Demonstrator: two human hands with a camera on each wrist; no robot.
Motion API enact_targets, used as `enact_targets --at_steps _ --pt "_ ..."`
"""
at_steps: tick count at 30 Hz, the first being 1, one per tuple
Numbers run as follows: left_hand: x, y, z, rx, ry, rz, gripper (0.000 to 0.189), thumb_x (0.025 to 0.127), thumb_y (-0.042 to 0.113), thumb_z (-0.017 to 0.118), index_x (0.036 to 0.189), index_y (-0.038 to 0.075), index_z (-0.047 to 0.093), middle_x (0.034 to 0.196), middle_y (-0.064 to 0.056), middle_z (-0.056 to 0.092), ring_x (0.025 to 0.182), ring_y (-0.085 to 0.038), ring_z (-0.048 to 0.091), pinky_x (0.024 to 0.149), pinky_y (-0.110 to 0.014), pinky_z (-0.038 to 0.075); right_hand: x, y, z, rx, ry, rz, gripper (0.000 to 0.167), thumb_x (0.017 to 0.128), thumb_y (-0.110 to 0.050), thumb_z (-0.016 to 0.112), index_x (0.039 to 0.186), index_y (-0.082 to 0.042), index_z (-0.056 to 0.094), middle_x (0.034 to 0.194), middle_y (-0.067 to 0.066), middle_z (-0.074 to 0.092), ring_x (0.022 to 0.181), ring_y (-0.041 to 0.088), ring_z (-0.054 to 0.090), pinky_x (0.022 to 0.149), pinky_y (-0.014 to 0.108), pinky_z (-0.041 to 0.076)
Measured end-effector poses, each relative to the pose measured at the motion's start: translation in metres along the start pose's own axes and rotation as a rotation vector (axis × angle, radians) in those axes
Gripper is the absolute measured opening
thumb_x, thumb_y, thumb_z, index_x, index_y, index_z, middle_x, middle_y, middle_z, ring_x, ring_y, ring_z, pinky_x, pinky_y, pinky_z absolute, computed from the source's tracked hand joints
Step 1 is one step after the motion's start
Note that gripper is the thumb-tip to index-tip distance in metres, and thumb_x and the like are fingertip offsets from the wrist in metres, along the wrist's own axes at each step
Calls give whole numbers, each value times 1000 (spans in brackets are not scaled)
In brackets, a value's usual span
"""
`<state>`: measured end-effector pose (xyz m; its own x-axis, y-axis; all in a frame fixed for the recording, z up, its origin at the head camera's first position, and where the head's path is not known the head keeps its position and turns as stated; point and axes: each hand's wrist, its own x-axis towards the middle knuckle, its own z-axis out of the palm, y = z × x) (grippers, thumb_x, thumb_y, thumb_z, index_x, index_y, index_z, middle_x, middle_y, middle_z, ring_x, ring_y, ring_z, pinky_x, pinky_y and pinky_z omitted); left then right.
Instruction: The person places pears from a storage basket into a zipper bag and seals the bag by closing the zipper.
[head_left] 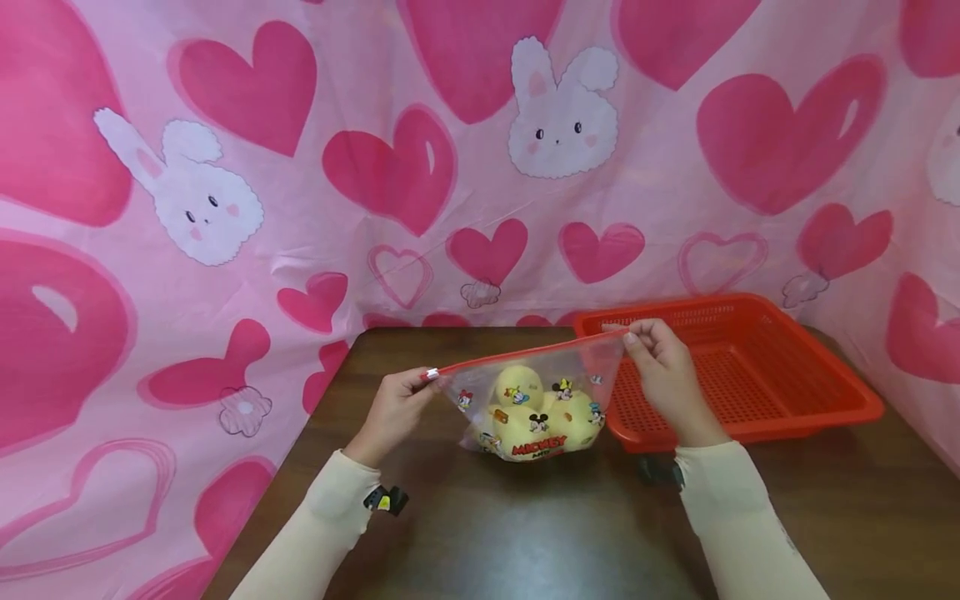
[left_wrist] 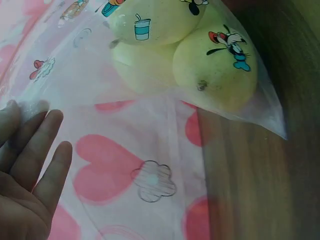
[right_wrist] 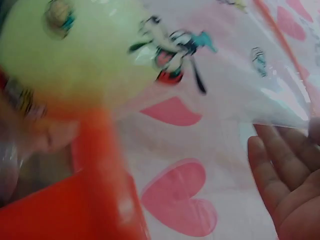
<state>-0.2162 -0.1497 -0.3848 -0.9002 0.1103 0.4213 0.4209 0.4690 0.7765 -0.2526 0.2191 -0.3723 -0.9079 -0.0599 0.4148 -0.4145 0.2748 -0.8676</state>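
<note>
A clear zip bag (head_left: 480,421) printed with cartoon figures hangs between both hands, its red zip strip stretched along the top. Several round pale-yellow fruits (head_left: 519,388) fill its lower part; in the left wrist view one fruit (left_wrist: 215,70) shows a brown stem spot. My left hand (head_left: 393,410) pinches the top left corner, beside the small white slider (head_left: 432,374). At the higher right corner, my right hand (head_left: 663,371) pinches the other end of the strip between thumb and fingers.
A red plastic basket (head_left: 817,421) with perforated sides stands on the right of the dark wooden table (head_left: 450,533), just beyond my right hand. Pink cloth (head_left: 480,192) with hearts and rabbits hangs behind the table and along its sides.
</note>
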Motion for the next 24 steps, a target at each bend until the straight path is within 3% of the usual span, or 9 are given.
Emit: enact_targets --at_steps 3,6,9,14,18,21,24 --pt "-3 6 -5 -4 1 38 9 90 18 71 91 9 74 77 0 64 66 -17 48 56 -26 41 -7 4 1 -44 10 -23 26 104 -25 47 113 -1 50 93 15 60 95 23 57 91 35 47" --pt "-9 14 -12 -18 -3 36 7 90 17 70 93 11 73 77 0 63 64 -18 46 54 -26 40 -16 6 1 -72 7 -50 24 104 -24 48 112 -1 50 89 12 61 92 22 58 85 21 46" --pt "-16 21 -20 -40 -23 12 6 92 15 68 94 11 72 76 -1 62 66 -24 47 56 -27 41 -27 4 0 -76 -9 -93 19 103 -19 49 109 -1 50 91 9 65 91 18 62 84 14 46" --pt "-33 35 -31 -48 -49 7 7 93 9 66 98 8 71 81 0 66 73 -29 54 63 -29 47 -45 -7 -2 -85 -17 -164 9 101 -9 52 107 -1 52 93 7 69 86 9 62 78 13 48" --pt "-47 46 -38 -103 -81 43 13 93 7 65 104 9 72 87 0 69 75 -25 59 66 -30 53 -61 -19 -4 -105 1 -196 8 97 -1 56 105 -3 53 72 0 59 62 10 48 51 21 42" --pt "-57 53 -43 -184 -112 88 14 95 3 61 105 3 71 89 -5 70 72 -26 62 63 -37 57 -73 -29 -6 -115 5 -214 14 94 4 58 104 -5 54 62 -4 46 51 12 37 42 28 33" --pt "-64 58 -46 -232 -118 106 14 96 0 58 104 -1 69 85 -9 69 67 -28 61 56 -42 56 -80 -37 -7 -130 7 -223 17 92 6 60 103 -6 54 62 -5 46 51 11 36 42 28 31"
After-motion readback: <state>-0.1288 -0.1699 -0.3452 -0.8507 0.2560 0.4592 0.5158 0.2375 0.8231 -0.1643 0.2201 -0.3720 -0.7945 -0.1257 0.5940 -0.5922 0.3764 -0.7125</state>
